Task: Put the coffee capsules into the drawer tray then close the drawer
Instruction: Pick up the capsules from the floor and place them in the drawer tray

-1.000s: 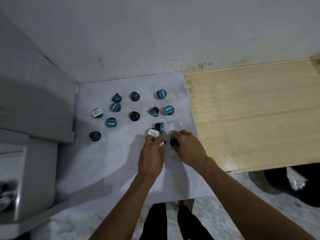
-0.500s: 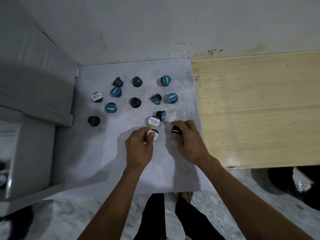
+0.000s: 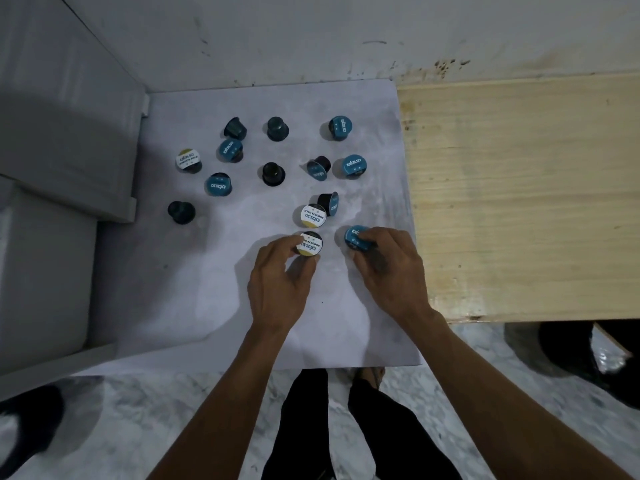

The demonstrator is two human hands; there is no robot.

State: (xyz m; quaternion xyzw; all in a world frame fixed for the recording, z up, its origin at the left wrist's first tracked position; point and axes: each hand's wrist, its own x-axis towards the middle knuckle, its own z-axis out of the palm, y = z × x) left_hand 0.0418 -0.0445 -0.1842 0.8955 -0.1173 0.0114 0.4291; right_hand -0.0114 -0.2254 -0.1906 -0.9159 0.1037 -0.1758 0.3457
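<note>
Several coffee capsules lie scattered on a white board [image 3: 194, 289], some with blue lids, some with white-and-yellow lids, some showing dark bodies. My left hand [image 3: 280, 282] grips a white-lidded capsule [image 3: 310, 244] between thumb and fingers. My right hand [image 3: 388, 268] holds a blue-lidded capsule [image 3: 355, 237], its lid tilted up. Just beyond them sit another white-lidded capsule [image 3: 313, 215] and a dark capsule on its side [image 3: 329, 203]. No drawer tray shows in this view.
A white cabinet [image 3: 65, 140] rises at the left, with a lower white unit [image 3: 41, 278] in front of it. A bare wooden surface [image 3: 519, 195] adjoins the board on the right. A white wall runs behind. My legs and marbled floor show below.
The view shifted right, so the open drawer at the left edge dropped out of sight. My right hand turned its capsule, which now shows a blue lid. My left hand kept its white-lidded capsule.
</note>
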